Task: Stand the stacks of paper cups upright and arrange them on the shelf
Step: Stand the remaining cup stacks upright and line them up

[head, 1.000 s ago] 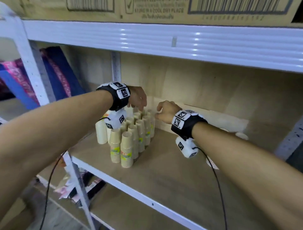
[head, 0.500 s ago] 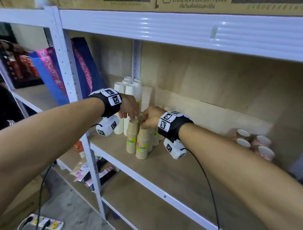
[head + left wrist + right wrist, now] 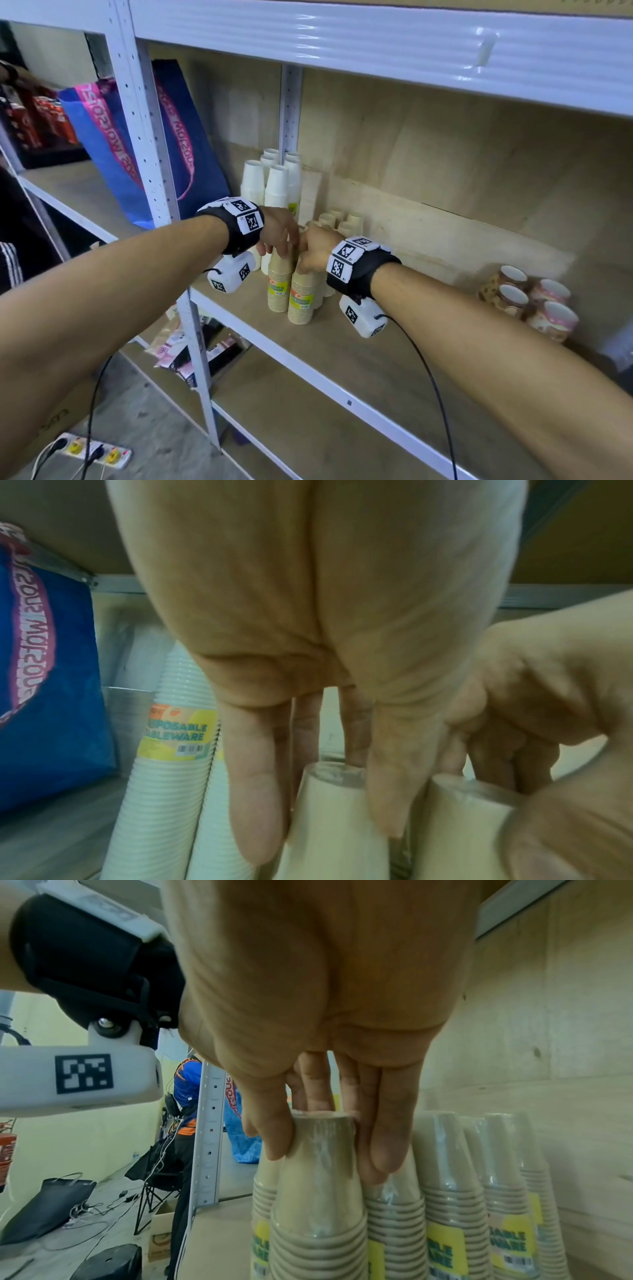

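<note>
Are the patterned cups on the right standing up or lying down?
Lying down: the patterned cups lie on the shelf, open mouths facing the camera.

Tan cup stacks [image 3: 300,298] with yellow labels, white cup stacks [image 3: 278,186], blue-and-pink bag [image 3: 150,137], floral-patterned cups [image 3: 534,301].

Even, soft indoor light fills my view, with white glare streaks along the glossy upper shelf beam [image 3: 376,37]. Straight shelf edges bow near the frame borders. Up close, both wrist views blur: my left hand [image 3: 329,642] looks smeared, and my right hand [image 3: 318,1001] dims in its own shade.
</note>
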